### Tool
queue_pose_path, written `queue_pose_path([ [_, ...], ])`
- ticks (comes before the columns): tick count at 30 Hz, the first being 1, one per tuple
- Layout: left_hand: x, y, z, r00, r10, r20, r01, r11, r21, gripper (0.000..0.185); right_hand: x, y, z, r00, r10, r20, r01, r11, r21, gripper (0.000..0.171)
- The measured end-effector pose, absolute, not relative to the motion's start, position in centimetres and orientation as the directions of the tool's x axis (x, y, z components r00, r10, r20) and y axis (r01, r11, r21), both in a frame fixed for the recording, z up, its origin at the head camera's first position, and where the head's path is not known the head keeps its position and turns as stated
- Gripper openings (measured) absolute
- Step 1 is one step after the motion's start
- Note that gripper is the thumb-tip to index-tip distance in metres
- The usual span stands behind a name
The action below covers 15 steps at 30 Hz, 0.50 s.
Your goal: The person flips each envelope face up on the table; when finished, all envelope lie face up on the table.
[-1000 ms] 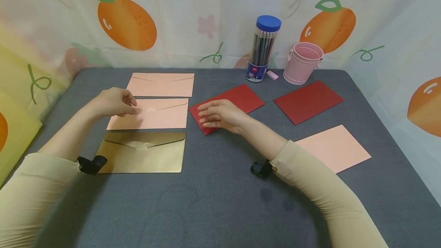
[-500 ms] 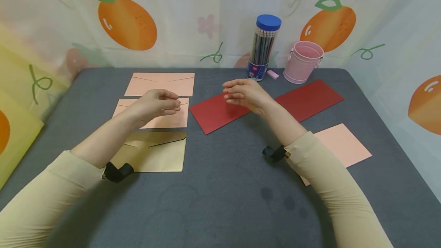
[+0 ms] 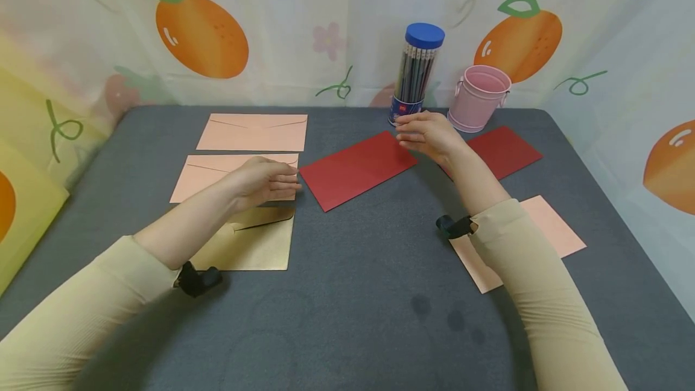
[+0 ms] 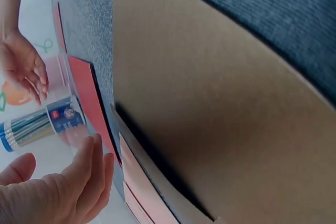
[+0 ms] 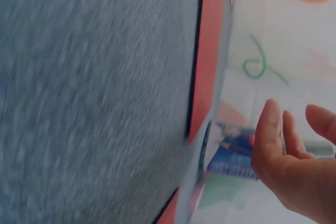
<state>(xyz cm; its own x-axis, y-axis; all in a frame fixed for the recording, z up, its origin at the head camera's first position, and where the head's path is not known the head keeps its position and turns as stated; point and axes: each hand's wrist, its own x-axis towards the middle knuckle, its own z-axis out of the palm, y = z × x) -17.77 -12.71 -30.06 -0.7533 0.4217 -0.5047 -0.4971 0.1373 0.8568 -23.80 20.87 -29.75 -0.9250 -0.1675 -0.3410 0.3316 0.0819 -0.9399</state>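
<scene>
Pencils sat packed in a tall clear tub (image 3: 417,74) with a round blue lid, standing at the back of the grey table (image 3: 353,318), right beside a small pink bucket (image 3: 479,99). The right hand (image 3: 429,134) had moved a long way in one second: it started low over the near red card (image 3: 358,169), then slid up and back, and now it floated just in front of the tub, not touching it yet. Its fingers (image 5: 273,135) were straight and a little apart, holding nothing. That looked like a reach for the pencils, so the card work seemed to be on hold. The left hand (image 3: 264,180) had moved too, from the left end of the middle pink envelope (image 3: 217,171) over to its right end, where it now lay flat and loose with fingers together, holding nothing. The table top looked soft and fuzzy, like felt. The envelopes were flat paper with pointy flaps: two pale pink, and one shiny gold envelope (image 3: 255,243) nearest the person. Another pink envelope (image 3: 254,132) lay farther back. The second red card (image 3: 507,149) and a pink sheet (image 3: 548,225) lay flat on the right, partly under the arm. A tiny pink eraser could not be seen behind the hand.
</scene>
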Motion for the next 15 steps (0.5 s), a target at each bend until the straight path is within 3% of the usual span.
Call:
queue_pose_path([
  [15, -17.8, -11.8, -30.8, -0.737, 0.430, -0.521, -0.530, 0.110, 0.841, 0.056, -25.1, 22.7, -31.7, -0.904, -0.111, -0.414, 0.346, 0.381, -0.857, 0.045],
])
